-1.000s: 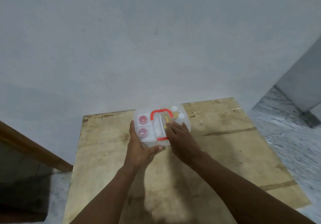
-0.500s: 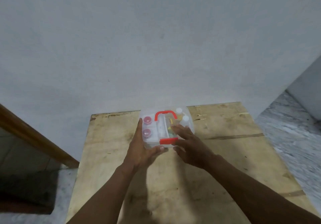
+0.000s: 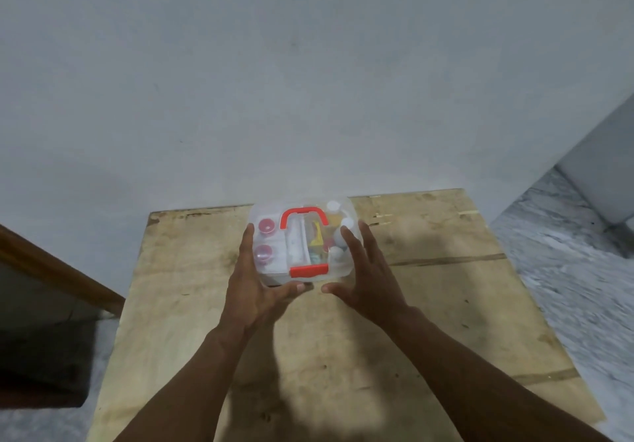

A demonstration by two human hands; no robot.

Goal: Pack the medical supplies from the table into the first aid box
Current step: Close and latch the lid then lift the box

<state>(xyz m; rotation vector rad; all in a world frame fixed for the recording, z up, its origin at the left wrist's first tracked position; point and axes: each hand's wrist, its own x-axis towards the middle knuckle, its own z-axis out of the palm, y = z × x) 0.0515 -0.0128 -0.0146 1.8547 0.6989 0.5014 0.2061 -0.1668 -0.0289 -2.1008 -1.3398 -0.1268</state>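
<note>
A clear plastic first aid box [image 3: 274, 272] with a red handle [image 3: 303, 215] and a red latch [image 3: 308, 270] stands closed at the far middle of the wooden table [image 3: 429, 304]. Through its lid I see two pink-capped jars [image 3: 265, 240], white bottles [image 3: 338, 222] and a yellow item [image 3: 317, 235]. My left hand [image 3: 255, 290] grips the box's left side and near edge, thumb under the front. My right hand [image 3: 367, 270] lies against the box's right side with fingers spread, thumb by the front edge.
The table stands against a plain grey wall [image 3: 308, 81]. A brown wooden rail [image 3: 58, 270] runs at the left. Speckled stone floor [image 3: 566, 253] lies to the right of the table.
My right hand has slid off the lid top to the box's right side. The left hand keeps its hold. The camera view has shifted slightly.
</note>
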